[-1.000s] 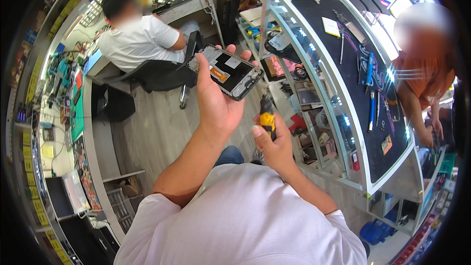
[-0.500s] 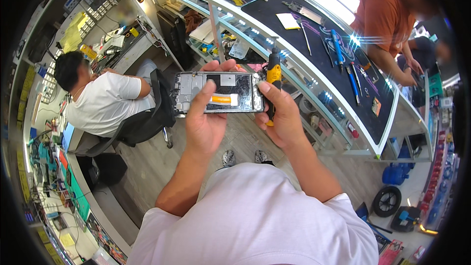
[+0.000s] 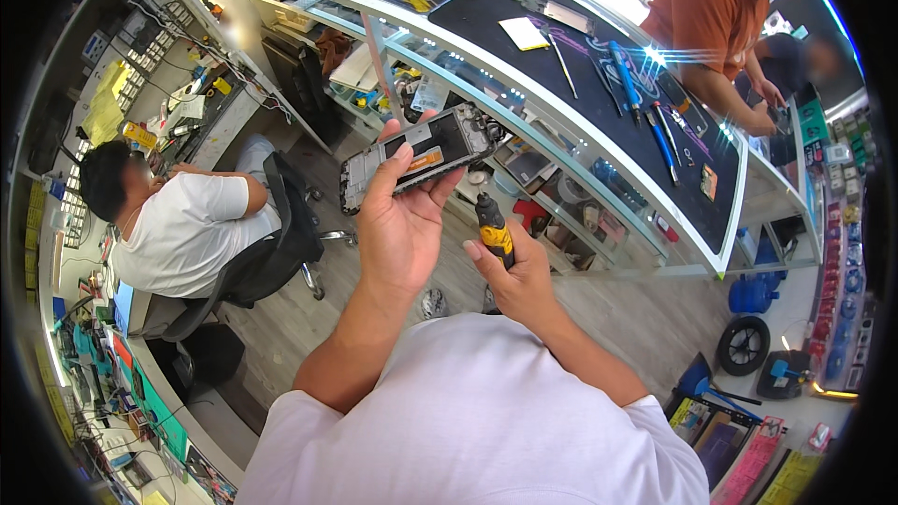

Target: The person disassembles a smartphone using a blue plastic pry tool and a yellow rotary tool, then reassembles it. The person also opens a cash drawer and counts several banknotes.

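Note:
My left hand [image 3: 404,229] holds up an opened phone frame [image 3: 453,142], with the thumb across its inner face and fingers behind it. The frame is grey and dark inside, tilted with its right end higher, and an orange flex cable [image 3: 426,162] lies near its middle. Lower and to the right, my right hand [image 3: 522,277] is closed round the yellow body of a black-and-yellow handheld power tool [image 3: 493,232]. Its narrow black nose points up toward the phone frame, apart from it. The fingers behind the tool are partly hidden.
A glass display counter ahead carries a dark mat [image 3: 599,84] with screwdrivers [image 3: 624,77], tweezers and phone parts. At left, a person in white sits on a black chair [image 3: 281,234] before a cluttered bench. A person in orange [image 3: 697,9] works beyond the counter. A wheel [image 3: 745,346] stands at right.
My right hand has come away from the phone frame, moving down with the power tool, whose nose now shows clear of it. My left hand alone holds the frame, now tilted up at its right end.

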`<move>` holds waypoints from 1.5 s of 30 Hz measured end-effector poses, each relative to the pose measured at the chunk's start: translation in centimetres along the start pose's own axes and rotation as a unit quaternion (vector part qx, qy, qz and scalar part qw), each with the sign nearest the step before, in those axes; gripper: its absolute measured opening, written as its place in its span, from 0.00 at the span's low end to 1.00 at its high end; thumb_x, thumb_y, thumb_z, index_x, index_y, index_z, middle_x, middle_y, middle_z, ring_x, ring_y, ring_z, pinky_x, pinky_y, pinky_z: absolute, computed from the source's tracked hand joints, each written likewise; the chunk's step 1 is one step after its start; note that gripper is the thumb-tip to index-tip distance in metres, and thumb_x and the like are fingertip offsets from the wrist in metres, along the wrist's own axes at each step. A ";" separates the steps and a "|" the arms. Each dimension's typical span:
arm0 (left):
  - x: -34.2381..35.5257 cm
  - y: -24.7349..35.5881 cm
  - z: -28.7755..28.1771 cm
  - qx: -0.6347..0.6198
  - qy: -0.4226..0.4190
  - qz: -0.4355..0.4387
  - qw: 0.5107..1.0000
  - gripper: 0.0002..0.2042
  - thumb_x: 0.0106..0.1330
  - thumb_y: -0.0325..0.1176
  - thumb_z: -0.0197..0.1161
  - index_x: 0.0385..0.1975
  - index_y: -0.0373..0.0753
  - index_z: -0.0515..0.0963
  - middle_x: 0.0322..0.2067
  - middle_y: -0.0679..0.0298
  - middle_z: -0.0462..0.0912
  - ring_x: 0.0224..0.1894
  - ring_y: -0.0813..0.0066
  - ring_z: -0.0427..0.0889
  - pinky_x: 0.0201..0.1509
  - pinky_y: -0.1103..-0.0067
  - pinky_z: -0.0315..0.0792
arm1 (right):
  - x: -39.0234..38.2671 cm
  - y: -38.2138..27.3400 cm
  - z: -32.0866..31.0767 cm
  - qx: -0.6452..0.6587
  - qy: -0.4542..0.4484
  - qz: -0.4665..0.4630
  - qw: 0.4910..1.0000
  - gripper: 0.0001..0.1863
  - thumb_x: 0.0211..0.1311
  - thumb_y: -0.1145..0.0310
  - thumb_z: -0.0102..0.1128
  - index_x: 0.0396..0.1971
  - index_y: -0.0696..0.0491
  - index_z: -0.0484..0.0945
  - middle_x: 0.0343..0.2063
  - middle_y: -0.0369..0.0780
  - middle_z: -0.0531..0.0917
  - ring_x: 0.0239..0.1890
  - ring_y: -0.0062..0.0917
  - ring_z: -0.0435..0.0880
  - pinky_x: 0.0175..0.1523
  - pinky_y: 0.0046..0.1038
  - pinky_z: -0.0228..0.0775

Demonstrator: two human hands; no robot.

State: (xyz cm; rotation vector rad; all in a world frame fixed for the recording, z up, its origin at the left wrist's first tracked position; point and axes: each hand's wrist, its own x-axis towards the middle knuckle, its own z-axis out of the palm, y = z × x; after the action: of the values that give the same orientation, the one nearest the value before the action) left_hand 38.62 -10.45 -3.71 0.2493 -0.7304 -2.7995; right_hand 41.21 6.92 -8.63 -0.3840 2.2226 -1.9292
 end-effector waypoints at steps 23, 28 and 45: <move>0.6 -4.0 3.7 0.020 -0.026 0.029 0.999 0.20 0.79 0.31 0.56 0.69 0.43 0.68 0.68 0.51 0.75 0.65 0.60 0.80 0.65 0.66 0.83 | 1.8 1.0 -4.2 -0.031 0.058 -0.033 0.997 0.12 0.70 0.65 0.73 0.40 0.55 0.78 0.22 0.32 0.75 0.25 0.15 0.69 0.31 0.23 0.63; 0.8 -4.5 3.9 0.026 -0.018 0.018 0.999 0.20 0.81 0.32 0.53 0.70 0.47 0.66 0.69 0.54 0.73 0.65 0.61 0.80 0.64 0.63 0.83 | 2.1 1.0 -4.8 -0.018 0.063 -0.041 0.997 0.12 0.69 0.65 0.73 0.39 0.55 0.78 0.23 0.33 0.76 0.26 0.16 0.70 0.31 0.24 0.64; 1.6 -4.6 4.4 0.010 -0.022 0.016 1.000 0.19 0.80 0.30 0.54 0.68 0.42 0.68 0.68 0.50 0.74 0.65 0.59 0.80 0.65 0.66 0.85 | 3.2 1.2 -5.3 -0.029 0.077 -0.051 0.995 0.13 0.70 0.63 0.73 0.38 0.54 0.77 0.22 0.31 0.77 0.25 0.14 0.72 0.31 0.22 0.65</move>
State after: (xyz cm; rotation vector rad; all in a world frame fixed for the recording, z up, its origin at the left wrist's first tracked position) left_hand 35.26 -4.95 -2.39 0.1795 -0.7665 -2.7757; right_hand 36.50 11.13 -8.96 -0.3757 2.4031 -2.0124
